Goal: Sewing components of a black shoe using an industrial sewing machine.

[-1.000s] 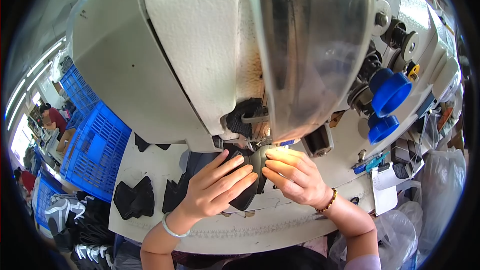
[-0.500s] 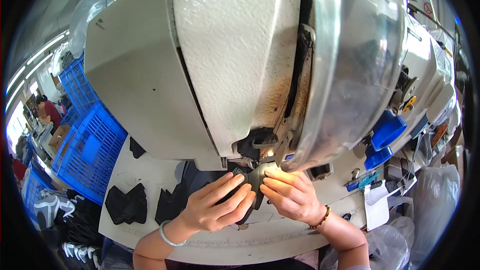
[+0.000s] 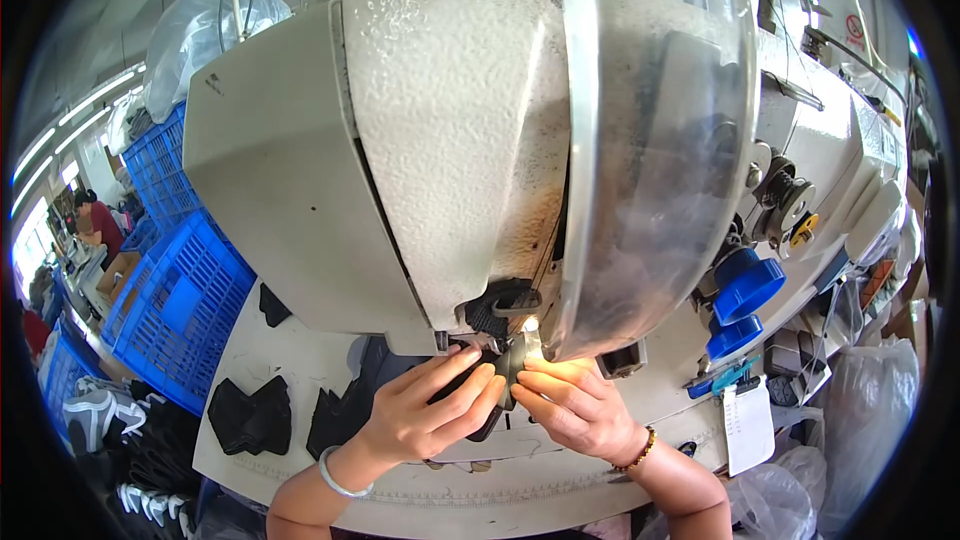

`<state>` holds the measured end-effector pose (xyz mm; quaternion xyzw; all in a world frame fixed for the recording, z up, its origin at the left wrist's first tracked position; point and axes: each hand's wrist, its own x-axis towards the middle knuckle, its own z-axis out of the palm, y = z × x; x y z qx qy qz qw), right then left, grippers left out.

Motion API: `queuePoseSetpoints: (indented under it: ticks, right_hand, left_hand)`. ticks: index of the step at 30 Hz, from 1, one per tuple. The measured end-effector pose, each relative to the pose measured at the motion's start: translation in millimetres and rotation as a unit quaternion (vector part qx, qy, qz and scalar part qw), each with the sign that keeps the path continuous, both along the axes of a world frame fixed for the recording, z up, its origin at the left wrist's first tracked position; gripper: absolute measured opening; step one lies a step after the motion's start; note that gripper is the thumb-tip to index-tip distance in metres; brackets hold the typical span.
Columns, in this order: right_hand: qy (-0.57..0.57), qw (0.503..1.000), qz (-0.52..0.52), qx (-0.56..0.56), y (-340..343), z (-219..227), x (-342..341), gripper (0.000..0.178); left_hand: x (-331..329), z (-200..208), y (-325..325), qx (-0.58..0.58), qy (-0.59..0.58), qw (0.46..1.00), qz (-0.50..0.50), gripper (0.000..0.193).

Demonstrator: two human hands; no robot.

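A large pale sewing machine head [image 3: 440, 130] fills the middle of the view, with a small lamp glowing near its needle area. Below it, a dark fabric piece with a grey-green strip [image 3: 514, 365] lies between my hands. My left hand [image 3: 430, 405] has its fingers bent over the left side of the piece, gripping it. At the right edge of the strip, my right hand [image 3: 582, 408] pinches with its fingertips close to the needle area. The needle itself and both thumbs are mostly hidden.
Black fabric pieces [image 3: 250, 415] lie left on the pale table [image 3: 480, 500]. Blue crates [image 3: 180, 310] stand beyond the left edge. A clear plastic guard [image 3: 650, 140] rises on the right. Blue knobs [image 3: 748, 285], a paper tag [image 3: 748, 425] and plastic bags [image 3: 870, 430] are farther right.
The view has shifted, so the machine head appears lower and its guard farther left. My right hand has come slightly left with the strip; my left hand keeps its grip in nearly the same place.
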<state>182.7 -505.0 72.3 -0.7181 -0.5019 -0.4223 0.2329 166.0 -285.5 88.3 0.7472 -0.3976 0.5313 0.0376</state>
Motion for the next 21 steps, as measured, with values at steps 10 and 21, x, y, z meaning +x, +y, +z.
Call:
queuePoseSetpoints:
  ticks: [10, 21]
  right_hand:
    - [0.065, 0.997, 0.009, 0.041, 2, -2, 7, 0.043]
    - [0.111, 0.99, 0.054, 0.071, 3, 1, 11, 0.037]
  left_hand:
    - [-5, 6, -2, 0.022, 0.04, 0.999, 0.026, 0.018]
    - [-7, -3, -7, -0.006, -0.001, 1.0, -0.004, 0.016]
